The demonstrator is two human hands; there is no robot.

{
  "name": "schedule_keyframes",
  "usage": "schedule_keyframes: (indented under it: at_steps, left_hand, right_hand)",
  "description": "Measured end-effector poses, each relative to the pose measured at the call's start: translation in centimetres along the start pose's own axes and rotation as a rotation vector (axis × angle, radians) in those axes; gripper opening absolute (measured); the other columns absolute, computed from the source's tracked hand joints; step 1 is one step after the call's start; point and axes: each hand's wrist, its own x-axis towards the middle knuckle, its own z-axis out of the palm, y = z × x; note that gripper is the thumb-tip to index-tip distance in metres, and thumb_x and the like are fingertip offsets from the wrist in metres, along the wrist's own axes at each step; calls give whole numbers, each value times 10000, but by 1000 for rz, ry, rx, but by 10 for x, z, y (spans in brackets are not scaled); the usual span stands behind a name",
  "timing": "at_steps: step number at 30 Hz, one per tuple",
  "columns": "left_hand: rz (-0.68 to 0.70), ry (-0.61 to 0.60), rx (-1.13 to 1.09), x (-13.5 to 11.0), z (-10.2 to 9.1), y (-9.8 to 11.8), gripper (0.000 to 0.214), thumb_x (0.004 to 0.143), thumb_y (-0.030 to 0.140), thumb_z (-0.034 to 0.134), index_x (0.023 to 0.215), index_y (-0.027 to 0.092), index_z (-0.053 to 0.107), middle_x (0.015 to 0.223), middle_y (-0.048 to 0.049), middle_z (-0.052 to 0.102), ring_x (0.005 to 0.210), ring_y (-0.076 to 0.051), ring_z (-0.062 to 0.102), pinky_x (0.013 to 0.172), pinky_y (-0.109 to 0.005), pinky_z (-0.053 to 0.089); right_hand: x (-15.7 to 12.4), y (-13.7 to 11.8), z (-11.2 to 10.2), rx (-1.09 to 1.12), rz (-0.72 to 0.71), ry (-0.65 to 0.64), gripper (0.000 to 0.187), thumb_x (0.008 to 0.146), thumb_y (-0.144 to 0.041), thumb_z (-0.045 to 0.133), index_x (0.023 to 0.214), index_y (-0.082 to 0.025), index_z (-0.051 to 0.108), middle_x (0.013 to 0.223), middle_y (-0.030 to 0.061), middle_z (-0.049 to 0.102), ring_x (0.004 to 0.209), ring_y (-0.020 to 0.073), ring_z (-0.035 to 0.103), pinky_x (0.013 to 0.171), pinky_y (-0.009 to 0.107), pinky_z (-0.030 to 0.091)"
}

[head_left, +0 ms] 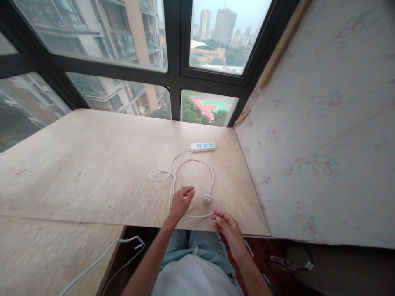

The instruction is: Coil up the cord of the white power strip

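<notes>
A white power strip (203, 147) with blue socket faces lies toward the back of the marbled tabletop. Its white cord (212, 172) runs forward in loose loops to a white plug (207, 198) near the front edge. Over the cord's left side is my left hand (181, 202), fingers loosely bent and holding nothing that I can see; it hides part of the cord. My right hand (227, 228) is at the front edge, its fingers slightly apart. Its fingertips meet the edge of the small loop by the plug; whether they press on the cord is unclear.
A patterned wall (321, 135) borders the table on the right, and dark-framed windows (175, 61) rise behind it. At lower left another white cable (101, 259) crosses a second tabletop section (46, 250) and hangs into a gap. Items lie on the floor at lower right.
</notes>
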Motion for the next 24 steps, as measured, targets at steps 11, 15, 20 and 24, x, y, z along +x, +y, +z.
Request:
schedule_keyframes:
  at_steps: [11, 15, 20, 24]
  left_hand:
    - [27, -14, 839, 122, -50, -8, 345, 867, 262, 492, 1173, 131, 583, 1125, -118, 655, 1026, -201, 615, 897, -322, 471]
    - [-43, -47, 1004, 161, -42, -16, 462, 812, 264, 577, 1231, 81, 516, 1190, -190, 603, 1155, -279, 545, 954, -367, 427]
    - [-97, -87, 1078, 194, -36, -26, 405, 797, 249, 567, 1179, 117, 551, 1175, -199, 598, 1125, -299, 559, 889, -370, 451]
    - [-137, -107, 1057, 213, -49, -33, 284, 820, 181, 481, 1058, 159, 635, 1120, -163, 644, 1069, -267, 600, 870, -352, 457]
  right_hand:
    - [53, 5, -15, -557, -585, 181, 495, 725, -322, 637, 1196, -176, 599, 1232, 142, 609, 1101, 276, 581, 900, 435, 488]
    - [70, 15, -7, -708, -616, 32, 562, 718, -254, 620, 1276, -209, 567, 1259, 115, 608, 1153, 282, 567, 1010, 456, 431]
    - [71, -2, -5, -704, -575, -127, 293, 808, -261, 558, 1055, -280, 713, 1017, 54, 705, 955, 263, 650, 874, 395, 505]
    - [70, -23, -22, -499, -512, -192, 221, 808, -376, 630, 962, -266, 744, 890, 36, 703, 796, 216, 641, 703, 316, 511]
